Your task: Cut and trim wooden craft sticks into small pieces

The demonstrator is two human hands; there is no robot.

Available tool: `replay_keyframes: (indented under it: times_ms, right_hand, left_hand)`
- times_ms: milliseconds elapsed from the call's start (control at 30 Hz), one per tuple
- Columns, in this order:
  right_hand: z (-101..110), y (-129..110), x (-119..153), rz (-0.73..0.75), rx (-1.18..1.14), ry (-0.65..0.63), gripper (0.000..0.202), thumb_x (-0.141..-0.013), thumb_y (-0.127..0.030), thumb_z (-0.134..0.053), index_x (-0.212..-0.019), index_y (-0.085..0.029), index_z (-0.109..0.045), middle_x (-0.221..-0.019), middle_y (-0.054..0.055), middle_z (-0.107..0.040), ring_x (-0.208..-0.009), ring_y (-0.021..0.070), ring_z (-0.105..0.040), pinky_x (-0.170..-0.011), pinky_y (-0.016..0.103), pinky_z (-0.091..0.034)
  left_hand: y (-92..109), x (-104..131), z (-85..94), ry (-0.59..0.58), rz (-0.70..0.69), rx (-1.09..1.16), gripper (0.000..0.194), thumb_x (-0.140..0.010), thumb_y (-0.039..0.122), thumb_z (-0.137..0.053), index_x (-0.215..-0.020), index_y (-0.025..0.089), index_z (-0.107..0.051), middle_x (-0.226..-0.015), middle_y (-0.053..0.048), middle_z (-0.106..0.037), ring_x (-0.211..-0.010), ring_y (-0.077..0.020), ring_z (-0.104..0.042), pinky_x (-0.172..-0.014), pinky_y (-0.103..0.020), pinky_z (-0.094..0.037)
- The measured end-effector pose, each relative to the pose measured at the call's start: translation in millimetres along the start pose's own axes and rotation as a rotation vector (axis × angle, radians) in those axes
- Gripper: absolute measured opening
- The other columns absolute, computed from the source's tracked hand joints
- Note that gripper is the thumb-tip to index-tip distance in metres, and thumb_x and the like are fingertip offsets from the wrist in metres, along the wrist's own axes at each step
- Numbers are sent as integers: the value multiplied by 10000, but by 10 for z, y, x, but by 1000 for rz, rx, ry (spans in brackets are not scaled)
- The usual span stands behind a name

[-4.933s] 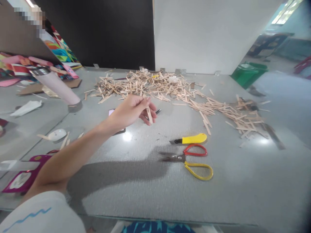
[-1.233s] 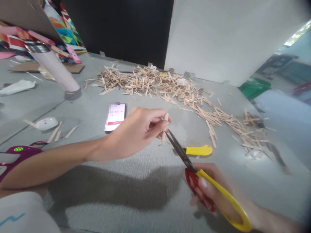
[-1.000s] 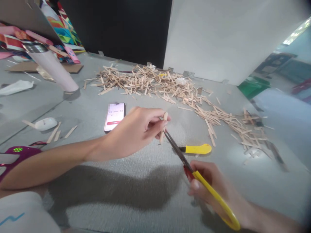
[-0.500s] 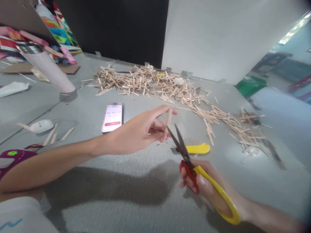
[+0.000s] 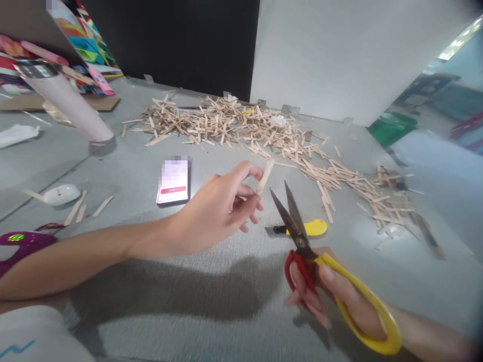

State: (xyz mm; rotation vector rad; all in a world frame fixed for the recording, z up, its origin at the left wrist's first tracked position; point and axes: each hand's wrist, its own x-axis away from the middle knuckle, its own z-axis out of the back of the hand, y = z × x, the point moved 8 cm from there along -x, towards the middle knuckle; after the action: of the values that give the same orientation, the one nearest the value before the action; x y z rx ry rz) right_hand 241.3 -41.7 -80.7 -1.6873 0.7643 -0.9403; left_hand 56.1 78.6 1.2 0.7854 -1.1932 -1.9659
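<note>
Wooden stick (image 5: 265, 177) tilts up near mid-view on my feed. From the left, I see a phone (image 5: 174, 180) flat on the table (image 5: 234, 342), then my left hand (image 5: 215, 211) pinching the stick's lower end, then scissors (image 5: 301, 241), blades spread just beside the stick, and my right hand (image 5: 352, 299) gripping their red and yellow handles.

Left hand (image 5: 222, 206) pinching; right hand (image 5: 339, 287) (lower in view) half-curled.
</note>
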Motion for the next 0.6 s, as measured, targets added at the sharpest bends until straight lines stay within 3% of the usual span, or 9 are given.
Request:
replay_keyframes:
  times_ms: [133, 500, 600]
  right_hand:
    - [-69, -25, -8, -9, 57, -76, 561, -1072, -764, -530, -945, -223, -611, -625, -69, -492, -478, 122, -446, -869, 455, -667]
    - [-48, -55, -2, -9, 105, -42, 595, -1062, -798, -503, -931, -226, -605, -649, -64, -486, -491, 115, -445, -882, 453, -661]
    - [-49, -75, -15, 1, 122, -40, 608, -1061, -800, -501, -886, -223, -582, -627, -60, -470, -493, 123, -461, -804, 410, -663]
  left_hand:
    - [10, 8, -37, -12, -15, 38, 216, -1103, 287, -604, -1251, 254, -449, -908, -30, -774, -778, -210, -834, -553, -219, -676]
    - [36, 23, -40, -5, -24, 60, 196, -1110, 286, -596, -1235, 247, -450, -915, -45, -782, -825, -219, -833, -560, -227, -685]
    - [33, 17, -42, 0, -32, 49, 202, -1112, 290, -589, -1241, 250, -440, -924, -50, -787, -823, -219, -831, -565, -235, -686]
